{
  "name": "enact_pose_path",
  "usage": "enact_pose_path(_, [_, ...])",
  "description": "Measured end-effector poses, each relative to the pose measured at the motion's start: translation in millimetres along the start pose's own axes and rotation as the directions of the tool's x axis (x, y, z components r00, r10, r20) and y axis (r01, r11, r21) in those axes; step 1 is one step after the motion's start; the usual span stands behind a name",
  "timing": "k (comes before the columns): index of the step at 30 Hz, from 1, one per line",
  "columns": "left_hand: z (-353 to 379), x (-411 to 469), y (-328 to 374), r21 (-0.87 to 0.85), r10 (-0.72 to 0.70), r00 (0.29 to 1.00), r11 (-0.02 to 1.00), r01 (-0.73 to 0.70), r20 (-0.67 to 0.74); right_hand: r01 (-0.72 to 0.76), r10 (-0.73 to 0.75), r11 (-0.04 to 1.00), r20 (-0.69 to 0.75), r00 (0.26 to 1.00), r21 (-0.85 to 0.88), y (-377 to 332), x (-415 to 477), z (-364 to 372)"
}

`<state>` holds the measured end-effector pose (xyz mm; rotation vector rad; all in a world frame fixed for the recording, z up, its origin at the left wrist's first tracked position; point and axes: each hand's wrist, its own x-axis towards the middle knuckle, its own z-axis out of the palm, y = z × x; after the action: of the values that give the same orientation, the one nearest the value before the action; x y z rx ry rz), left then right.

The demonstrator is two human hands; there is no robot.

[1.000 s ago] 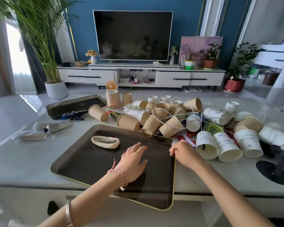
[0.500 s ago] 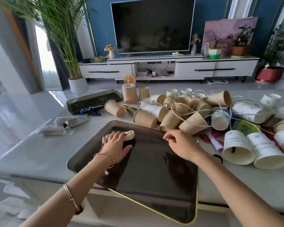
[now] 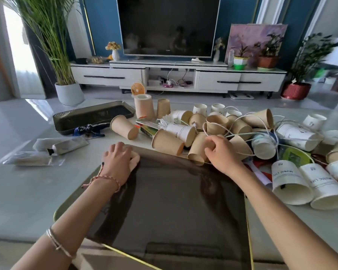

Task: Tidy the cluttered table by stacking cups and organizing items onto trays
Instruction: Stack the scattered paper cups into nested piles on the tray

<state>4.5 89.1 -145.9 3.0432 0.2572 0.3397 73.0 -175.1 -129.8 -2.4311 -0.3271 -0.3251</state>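
A large dark tray (image 3: 174, 201) lies on the table in front of me. My left hand (image 3: 117, 158) lies over a cream oval case (image 3: 135, 157) at the tray's far left corner, with its fingers curled round it. My right hand (image 3: 220, 152) grips a brown paper cup (image 3: 197, 150) that lies on its side at the tray's far edge. Behind it several brown cups (image 3: 217, 124) are heaped and tangled in a white cord (image 3: 248, 133). Large white cups (image 3: 289, 184) lie on their sides to the right.
A second dark tray (image 3: 94, 115) sits at the back left. A blue-black item (image 3: 90, 129), a tube (image 3: 66, 147) and a clear packet (image 3: 27, 160) lie on the left. A small orange fan (image 3: 138, 88) stands behind two upright brown cups (image 3: 144, 108).
My left hand went from the tray's middle to the cream case at its far left corner. My right hand left the tray's right edge and took hold of a brown cup.
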Motion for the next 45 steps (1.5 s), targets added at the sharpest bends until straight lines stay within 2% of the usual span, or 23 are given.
enact_pose_path(4, [-4, -13, 27, -0.151, 0.083, 0.996, 0.985, -0.084, -0.015, -0.049, 0.057, 0.991, 0.061, 0.996, -0.123, 4, 13, 5])
enact_pose_path(7, [-3, -28, 44, -0.187, 0.155, 0.988, 0.971, -0.149, 0.016, -0.034, 0.062, 0.97, 0.107, 0.992, -0.241, 6, 23, 5])
enact_pose_path(10, [0, -42, 53, -0.232, 0.209, 0.977, 0.953, -0.194, 0.038, -0.01, 0.029, 0.983, 0.107, 0.994, -0.181, 2, 28, 4])
enact_pose_path(12, [3, -50, 58, -0.231, 0.237, 0.968, 0.95, -0.212, 0.087, 0.011, 0.008, 0.981, 0.098, 0.995, -0.193, -1, 28, 6])
enact_pose_path(17, [21, -60, 65, -0.187, 0.276, 0.934, 0.954, -0.236, 0.228, 0.055, -0.019, 0.892, 0.085, 0.996, -0.448, -8, 25, 7])
enact_pose_path(20, [33, -64, 66, -0.156, 0.258, 0.934, 0.962, -0.225, 0.248, 0.038, 0.009, 0.874, 0.094, 0.996, -0.484, -6, 26, 8])
enact_pose_path(23, [39, -64, 66, -0.131, 0.236, 0.941, 0.969, -0.209, 0.242, 0.023, 0.012, 0.914, 0.085, 0.996, -0.405, -2, 28, 7])
enact_pose_path(26, [41, -64, 67, -0.113, 0.21, 0.94, 0.976, -0.186, 0.267, -0.013, 0.017, 0.978, 0.018, 1.0, -0.206, -2, 32, 1])
enact_pose_path(30, [39, -63, 66, -0.104, 0.204, 0.931, 0.978, -0.181, 0.302, 0.07, -0.071, 0.997, 0.018, 0.997, 0.027, -9, 33, -6])
enact_pose_path(35, [35, -66, 63, -0.108, 0.194, 0.927, 0.98, -0.168, 0.32, 0.156, -0.156, 0.977, -0.014, 0.988, 0.147, -24, 26, -21])
enact_pose_path(40, [34, -76, 47, -0.091, 0.144, 0.931, 0.989, -0.121, 0.334, 0.235, -0.233, 0.955, -0.035, 0.972, 0.179, -37, 8, -42])
enact_pose_path(42, [33, -78, 39, -0.078, 0.122, 0.933, 0.992, -0.101, 0.339, 0.245, -0.251, 0.953, 0.014, 0.968, 0.177, -37, -5, -47])
enact_pose_path(45, [29, -76, 33, -0.066, 0.106, 0.922, 0.994, -0.088, 0.373, 0.225, -0.23, 0.973, 0.127, 0.965, 0.051, -26, -31, -48])
